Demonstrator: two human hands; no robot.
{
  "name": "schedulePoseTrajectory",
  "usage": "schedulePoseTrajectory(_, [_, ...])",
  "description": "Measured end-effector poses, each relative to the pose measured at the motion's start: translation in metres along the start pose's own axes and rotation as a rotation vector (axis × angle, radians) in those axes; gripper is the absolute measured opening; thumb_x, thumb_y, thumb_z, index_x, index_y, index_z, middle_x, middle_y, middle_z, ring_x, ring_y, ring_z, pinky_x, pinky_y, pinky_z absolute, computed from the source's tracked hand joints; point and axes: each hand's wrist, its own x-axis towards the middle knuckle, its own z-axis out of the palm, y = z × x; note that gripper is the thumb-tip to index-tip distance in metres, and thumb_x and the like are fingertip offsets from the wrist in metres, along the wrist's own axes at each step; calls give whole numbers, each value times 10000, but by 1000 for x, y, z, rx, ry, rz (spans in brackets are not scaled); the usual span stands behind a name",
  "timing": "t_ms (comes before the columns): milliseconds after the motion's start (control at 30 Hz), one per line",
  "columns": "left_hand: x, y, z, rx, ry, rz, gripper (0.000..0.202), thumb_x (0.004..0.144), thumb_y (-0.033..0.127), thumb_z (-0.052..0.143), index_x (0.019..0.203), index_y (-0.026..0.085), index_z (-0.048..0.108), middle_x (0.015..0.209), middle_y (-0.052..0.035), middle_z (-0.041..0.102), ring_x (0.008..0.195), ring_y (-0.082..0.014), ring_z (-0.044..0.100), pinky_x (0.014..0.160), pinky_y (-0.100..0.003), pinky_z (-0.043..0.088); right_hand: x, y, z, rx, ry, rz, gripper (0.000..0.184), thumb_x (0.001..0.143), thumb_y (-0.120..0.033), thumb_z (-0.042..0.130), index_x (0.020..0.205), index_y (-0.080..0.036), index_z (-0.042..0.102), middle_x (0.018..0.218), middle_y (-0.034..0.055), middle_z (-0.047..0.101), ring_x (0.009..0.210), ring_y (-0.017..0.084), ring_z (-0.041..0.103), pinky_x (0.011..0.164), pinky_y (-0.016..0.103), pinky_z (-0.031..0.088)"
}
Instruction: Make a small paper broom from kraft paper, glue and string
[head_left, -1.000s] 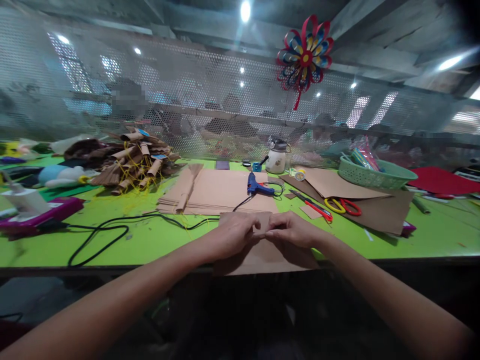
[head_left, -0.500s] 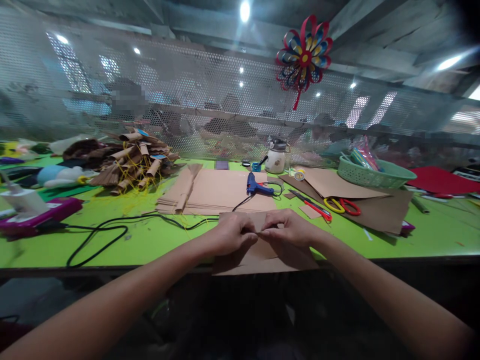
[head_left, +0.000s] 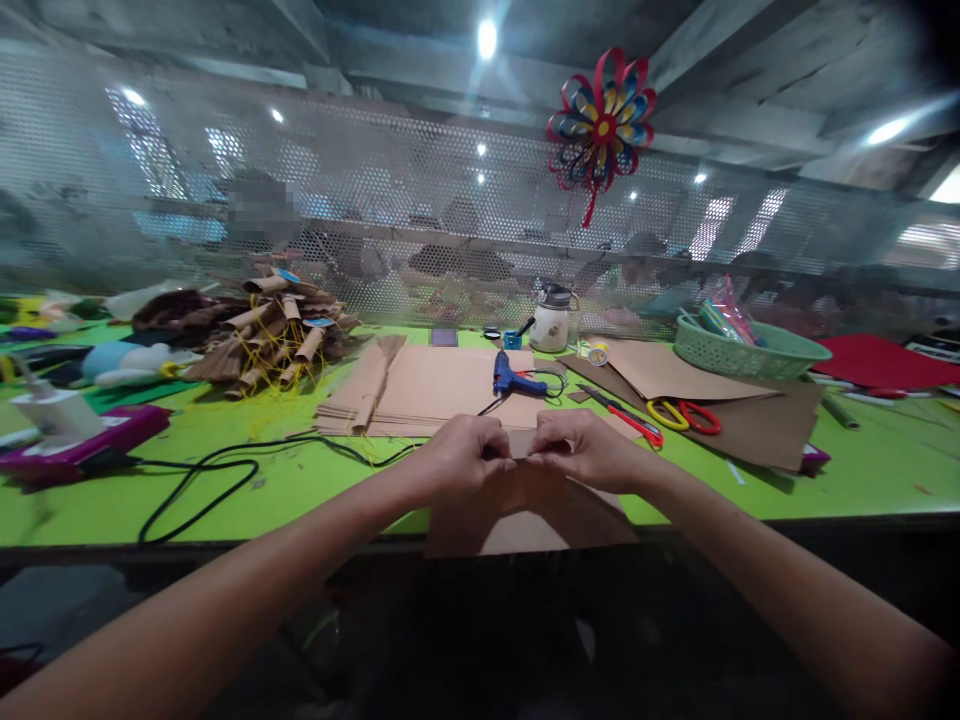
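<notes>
At the front edge of the green table, a sheet of brown kraft paper (head_left: 525, 535) hangs slightly over the edge. My left hand (head_left: 471, 455) pinches the sheet's raised part between thumb and fingers. Close beside it, my right hand (head_left: 576, 450) pinches the same paper, with a small gap between the two hands. The paper's far portion is partly hidden behind my fingers. Just beyond lie a stack of brown paper sheets (head_left: 442, 385), a paper roll with a fringed end (head_left: 375, 385) on its left side, and a blue glue gun (head_left: 514, 378).
Scissors with yellow and red handles (head_left: 684, 415) and a red-handled cutter (head_left: 630, 422) lie to the right. Behind are a white jug (head_left: 551, 325) and a green basket (head_left: 750, 347). Tied paper rolls (head_left: 281, 335) pile up at left; a black cable (head_left: 199, 470) loops near a purple power strip (head_left: 112, 435).
Both hands have lifted the pinched part of the paper a little, and the sheet now bends up from the table. The camera view has tilted slightly.
</notes>
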Motion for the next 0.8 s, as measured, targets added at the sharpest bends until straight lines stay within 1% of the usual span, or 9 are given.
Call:
schedulePoseTrajectory(67, [1,5,-2,29,15,39,80,738,146,603,711,162,677,678,1,616,659,-136,537,588,-228,354,3,-5,-5,-4,-35,5,99,838,-160,636,775,-143,710,690,9,574,653,126,526,601,236,384])
schedulePoseTrajectory(133, [1,10,-5,48,26,68,92,751,142,599,716,163,682,685,-3,599,654,-132,529,576,-227,338,5,-10,-9,-17,-45,-10,113,854,-164,626,803,-148,726,686,7,571,653,125,519,603,238,378])
schedulePoseTrajectory(233, [0,16,-8,62,33,104,150,808,191,586,702,151,684,665,-4,553,624,-122,507,557,-230,319,6,-14,-11,-44,-4,-38,148,865,-136,599,799,-152,731,653,-2,551,627,116,506,579,232,359])
schedulePoseTrajectory(300, [-2,17,-11,72,24,129,167,823,189,581,708,148,695,650,2,524,614,-117,497,551,-228,312,4,-14,-9,-54,20,-46,149,852,-105,598,785,-151,723,659,-2,556,625,112,513,574,225,358])
schedulePoseTrajectory(367, [-5,16,-13,88,18,144,159,812,153,580,707,146,700,640,5,509,610,-114,492,540,-225,302,3,-14,-6,-60,42,-62,148,826,-65,602,768,-144,713,666,-1,564,618,106,518,566,216,353])
schedulePoseTrajectory(467, [-9,14,-15,108,6,151,159,795,113,571,708,143,702,638,3,515,595,-109,486,522,-224,292,3,-12,2,-96,70,-101,167,800,-18,596,742,-133,702,656,0,553,605,105,508,551,217,333])
schedulePoseTrajectory(533, [-12,12,-16,124,-6,161,168,797,103,561,731,145,710,644,-1,529,596,-109,492,523,-220,296,4,-11,6,-127,72,-117,171,804,-17,589,738,-132,697,651,0,538,605,109,499,553,225,326])
schedulePoseTrajectory(633, [-14,9,-16,134,-16,147,155,814,129,573,738,142,708,655,-7,562,610,-109,513,539,-211,317,5,-11,7,-137,41,-116,159,809,-23,589,753,-134,689,670,4,546,618,113,504,565,223,338])
schedulePoseTrajectory(800, [-17,2,-17,97,-5,97,110,794,153,635,697,140,684,649,4,590,614,-104,532,551,-198,328,2,-14,-2,-120,-46,-57,139,807,-25,584,768,-129,667,717,23,580,662,123,522,596,217,361])
